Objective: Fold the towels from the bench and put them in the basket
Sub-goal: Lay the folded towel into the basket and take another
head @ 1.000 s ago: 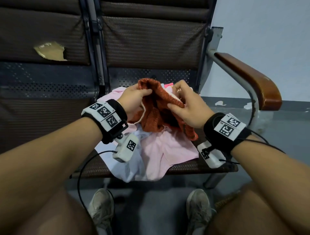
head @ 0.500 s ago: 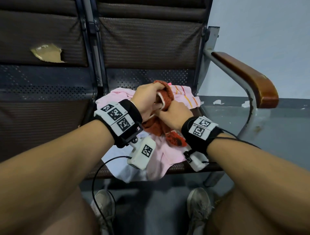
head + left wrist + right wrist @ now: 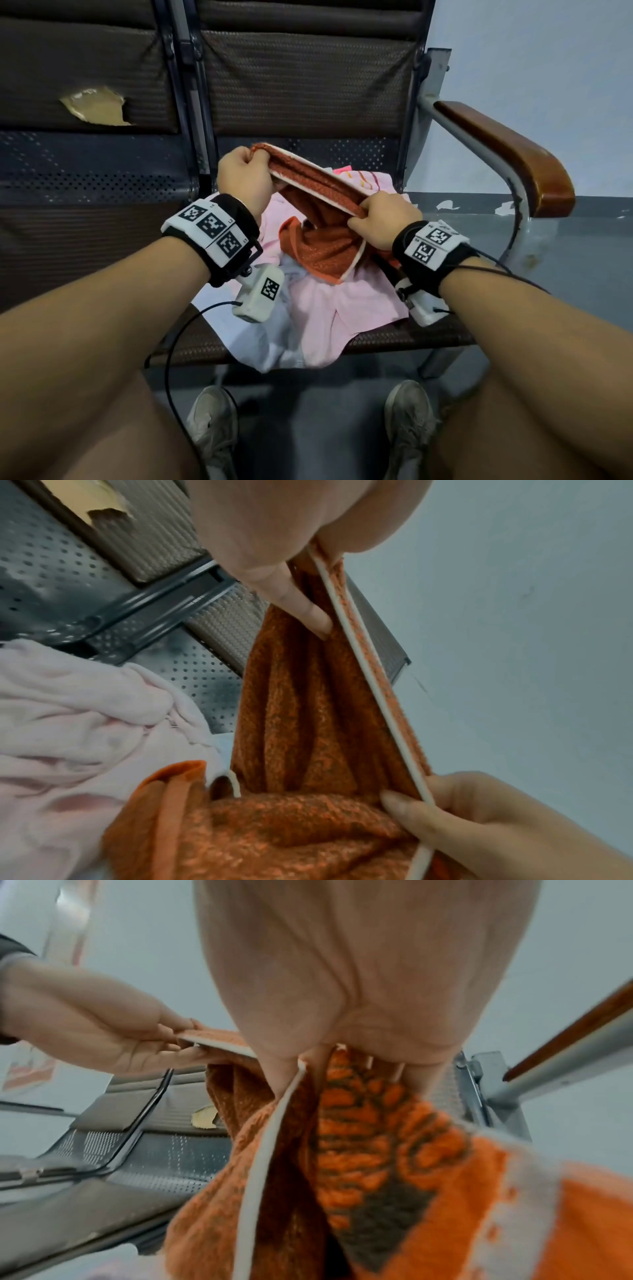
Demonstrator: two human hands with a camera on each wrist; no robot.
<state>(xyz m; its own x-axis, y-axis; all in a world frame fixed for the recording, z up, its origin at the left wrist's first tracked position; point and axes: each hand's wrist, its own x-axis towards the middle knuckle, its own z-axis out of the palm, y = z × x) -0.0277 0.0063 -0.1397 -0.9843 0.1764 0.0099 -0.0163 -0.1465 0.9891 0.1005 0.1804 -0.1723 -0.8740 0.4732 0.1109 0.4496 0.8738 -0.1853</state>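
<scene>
Left hand [image 3: 245,178]: we pinch the orange towel's [image 3: 322,236] white-trimmed edge.
Right hand [image 3: 383,219]: we grip that edge too, above the bench [image 3: 394,337] seat.

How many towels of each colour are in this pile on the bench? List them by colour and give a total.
Orange terry towel with white edging, gripped by the left hand and the right hand: 1
Pale pink soft towel: 1
White cloth towel beneath it: 1
Pink towel with orange stripes at the back: 1
Total: 4 that can be told apart; more may be hidden.
</scene>
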